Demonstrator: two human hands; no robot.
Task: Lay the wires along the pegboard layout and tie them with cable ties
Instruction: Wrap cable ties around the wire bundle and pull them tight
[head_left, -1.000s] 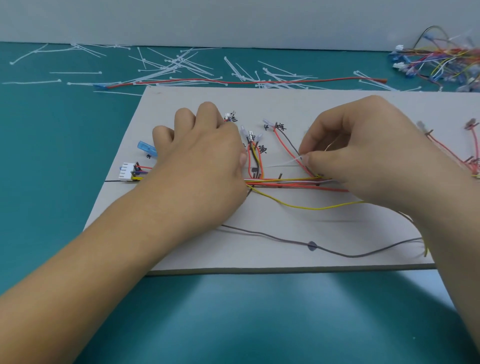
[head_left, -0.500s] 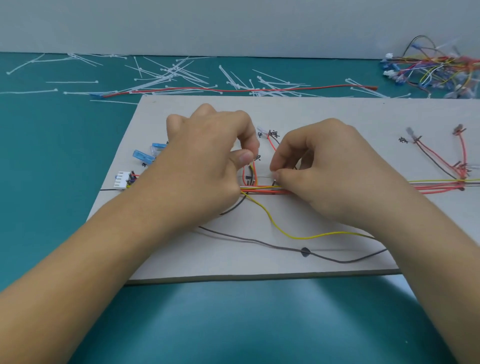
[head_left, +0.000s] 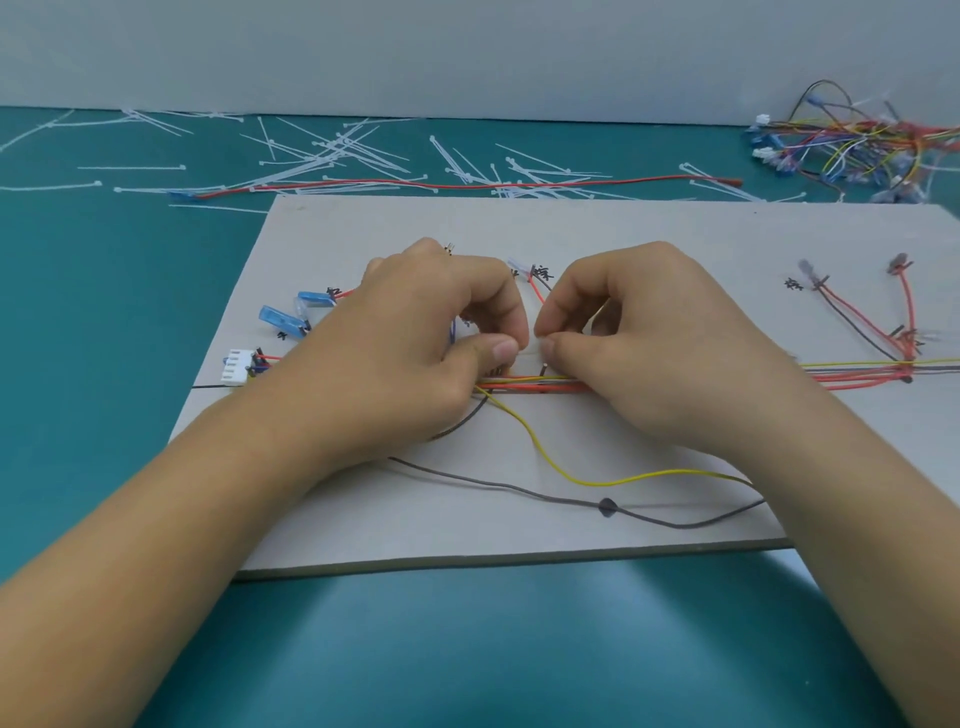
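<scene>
well, the wire bundle (head_left: 535, 385) is lying flat across the middle of the pegboard (head_left: 649, 228). just above the bundle the left hand (head_left: 431, 358) and the right hand (head_left: 644, 358) are meeting. on each, thumb and forefinger are closing in a pinch on what looks like a pale cable tie (head_left: 529, 347), though it is barely showing between the fingers. judging from this, the tie is being threaded or cinched, and the risk is sitting in what it is catching. a yellow wire (head_left: 597, 481) and a grey wire (head_left: 519, 488) are sagging loose on the near side of the bundle, so tightening now could be leaving them out or pinning them off their route. a slipping pinch could also be letting the thin tie spring away. on the far side of the bundle, spare ties (head_left: 337, 156) are littering the bench (head_left: 104, 312).
</scene>
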